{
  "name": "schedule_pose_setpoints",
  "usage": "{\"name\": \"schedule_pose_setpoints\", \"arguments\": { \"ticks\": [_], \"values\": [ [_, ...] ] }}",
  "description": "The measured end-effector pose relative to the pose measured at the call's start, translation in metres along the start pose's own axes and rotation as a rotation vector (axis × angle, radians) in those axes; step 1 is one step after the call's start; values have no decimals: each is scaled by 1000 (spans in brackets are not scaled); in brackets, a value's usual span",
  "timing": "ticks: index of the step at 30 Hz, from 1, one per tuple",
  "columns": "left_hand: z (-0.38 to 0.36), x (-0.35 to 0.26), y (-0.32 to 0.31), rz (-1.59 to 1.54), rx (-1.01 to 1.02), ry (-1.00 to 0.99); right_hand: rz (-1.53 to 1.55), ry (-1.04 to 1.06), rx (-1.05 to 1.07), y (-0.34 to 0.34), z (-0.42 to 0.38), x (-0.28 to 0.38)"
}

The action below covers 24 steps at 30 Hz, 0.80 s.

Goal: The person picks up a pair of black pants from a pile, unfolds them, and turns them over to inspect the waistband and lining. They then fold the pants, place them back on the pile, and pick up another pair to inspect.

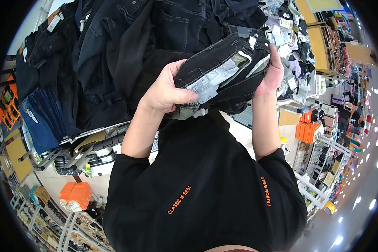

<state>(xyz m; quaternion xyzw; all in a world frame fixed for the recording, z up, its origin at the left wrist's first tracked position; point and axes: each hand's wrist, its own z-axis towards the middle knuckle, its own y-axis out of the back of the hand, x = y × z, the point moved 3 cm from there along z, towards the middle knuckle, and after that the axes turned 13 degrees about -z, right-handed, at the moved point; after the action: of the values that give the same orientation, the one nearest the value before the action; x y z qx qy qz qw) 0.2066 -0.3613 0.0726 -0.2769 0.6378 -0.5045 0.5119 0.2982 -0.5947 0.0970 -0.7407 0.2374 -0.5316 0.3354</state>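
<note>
Left hand [168,87] clamps the black trousers [239,87] at the waistband [206,57], thumb over the label [207,89]; right hand [271,75] cups the opposite end, fingers hidden, nearside of the denim pile [180,29]; cloth probably soft, moderately heavy, best held by the firmer waistband

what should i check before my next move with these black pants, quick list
- Left hand holding the black pants: ok, thumb over the waistband edge
- Right hand supporting the other end: ok
- Inner label exposed: ok, faces up
- Label's fine print readable: not ok, too small here
- White tag in view: ok, near the waistband
- Legs lying untwisted: cannot tell, mostly hidden
</note>
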Motion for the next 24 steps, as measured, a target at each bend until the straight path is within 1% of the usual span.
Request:
{"name": "schedule_pose_setpoints", "arguments": {
  "ticks": [5, 8, 11, 14, 17, 18, 21, 24],
  "values": [
    [4, 4, -1, -16, -29, -6, 47, -31, 0, 12, 1, 2],
    [8, 10, -2, -4, -36, 18, 57, -54, 51, 20, 3, 6],
    [8, 10, -7, 9, -48, 12, 7, -33, 10, 11, 1, 6],
    [12, 14, -11, 21, -51, -3, 37, -48, 73, 12, 3, 9],
    [15, 18, -20, 55, -60, -43, 51, -78, 81, 15, 10, 14],
    [15, 18, -23, 69, -66, -60, 78, -109, 121, 16, 13, 13],
    [22, 27, -33, 84, -121, -77, 92, -147, 142, 29, 24, 22],
    [33, 38, -42, 103, -139, -98, 131, -191, 216, 32, 28, 36]
  ]
}}
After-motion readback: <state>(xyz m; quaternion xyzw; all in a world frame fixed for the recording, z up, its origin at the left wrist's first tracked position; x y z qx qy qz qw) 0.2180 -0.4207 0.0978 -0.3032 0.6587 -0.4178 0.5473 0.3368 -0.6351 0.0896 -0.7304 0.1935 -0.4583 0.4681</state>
